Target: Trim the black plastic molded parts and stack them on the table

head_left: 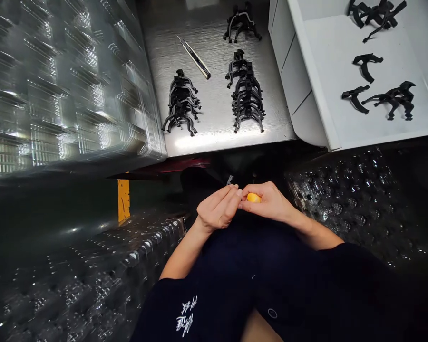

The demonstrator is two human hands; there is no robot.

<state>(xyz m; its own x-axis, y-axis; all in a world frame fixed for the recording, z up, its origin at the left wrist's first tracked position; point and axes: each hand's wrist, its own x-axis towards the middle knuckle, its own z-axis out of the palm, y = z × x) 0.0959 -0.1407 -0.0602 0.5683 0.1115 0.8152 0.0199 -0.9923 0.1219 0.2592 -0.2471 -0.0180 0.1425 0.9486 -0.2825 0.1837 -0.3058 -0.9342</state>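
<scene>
The right hand (267,202) grips a yellow piece (254,197) and touches the left hand (219,207), which seems to pinch a small grey tab (229,180). Black clips (248,102) lie stacked on the steel table (214,140). White sleeve writing (187,316) is unreadable.

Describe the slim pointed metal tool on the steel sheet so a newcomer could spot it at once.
Past the person's hands, a brushed steel sheet lies ahead, with a white tray to its right. On the sheet, just beyond the left stack of black plastic clips, a slim pointed metal tool slants with its point toward the upper left. It alone is bare metal among the black clips.
</scene>
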